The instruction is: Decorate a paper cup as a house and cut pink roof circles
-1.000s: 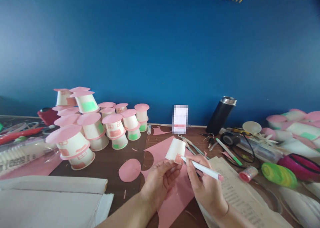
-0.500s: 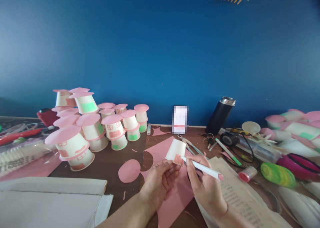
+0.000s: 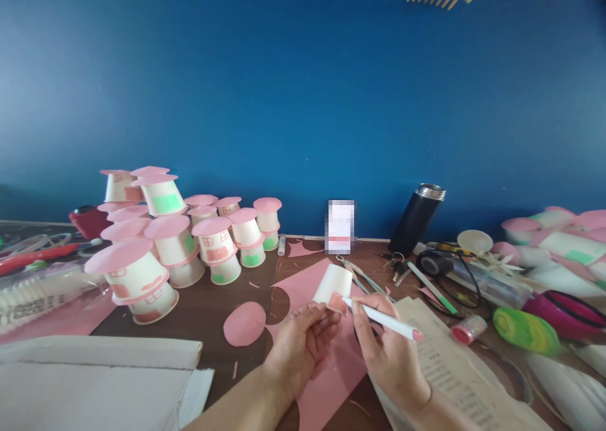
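My left hand is closed on the rim of a white paper cup, which is held tilted with its base pointing away from me. A reddish-pink coloured patch shows near the rim, on the side facing me. My right hand grips a white marker pen with a pink end, its tip against the coloured patch. Beneath both hands lies a cut sheet of pink paper. A pink paper disc rests to the left of my left hand.
Stacked, decorated paper cups with pink disc tops stand on the left. Behind my hands are scissors. To the right are a black flask, keys, a green-and-white marker and a printed sheet. White cardboard lies front left.
The cup and both hands stay in nearly the same place. Only a very slight shift of the pen against the coloured patch can be seen.
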Motion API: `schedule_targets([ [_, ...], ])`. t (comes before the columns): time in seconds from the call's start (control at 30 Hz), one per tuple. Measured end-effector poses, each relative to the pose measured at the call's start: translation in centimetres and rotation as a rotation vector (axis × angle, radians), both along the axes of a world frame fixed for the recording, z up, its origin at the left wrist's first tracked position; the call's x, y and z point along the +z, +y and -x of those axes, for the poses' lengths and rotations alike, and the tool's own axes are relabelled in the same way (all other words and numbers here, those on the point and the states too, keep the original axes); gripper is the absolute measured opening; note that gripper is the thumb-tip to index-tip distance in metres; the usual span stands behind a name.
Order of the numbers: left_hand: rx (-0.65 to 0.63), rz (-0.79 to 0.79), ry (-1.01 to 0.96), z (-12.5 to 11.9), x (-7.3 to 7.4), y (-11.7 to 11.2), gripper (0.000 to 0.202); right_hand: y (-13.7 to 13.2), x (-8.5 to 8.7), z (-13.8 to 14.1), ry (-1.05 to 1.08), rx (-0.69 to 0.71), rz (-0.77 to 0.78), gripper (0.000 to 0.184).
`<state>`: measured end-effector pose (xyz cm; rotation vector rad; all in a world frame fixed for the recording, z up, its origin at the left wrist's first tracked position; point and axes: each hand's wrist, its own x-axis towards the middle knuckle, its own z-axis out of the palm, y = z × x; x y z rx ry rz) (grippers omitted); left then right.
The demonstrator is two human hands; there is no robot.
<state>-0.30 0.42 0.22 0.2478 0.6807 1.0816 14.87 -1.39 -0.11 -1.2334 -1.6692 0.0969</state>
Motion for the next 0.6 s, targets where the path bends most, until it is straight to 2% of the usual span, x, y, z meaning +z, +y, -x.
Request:
schedule_targets([
  [0.13,-0.019,0.004,0.000,-0.02,-0.04,-0.05,0.014,-0.18,0.12,0.11,-0.038,0.035,-0.011,0.012],
  [0.37,0.033,0.042,-0.015,0.03,0.05,0.26,0.015,-0.29,-0.20,-0.20,-0.014,-0.010,0.018,0.011],
  [0.6,0.002,-0.020,-0.016,0.15,-0.25,0.07,0.017,-0.25,-0.04,-0.10,-0.078,0.029,-0.037,0.008],
])
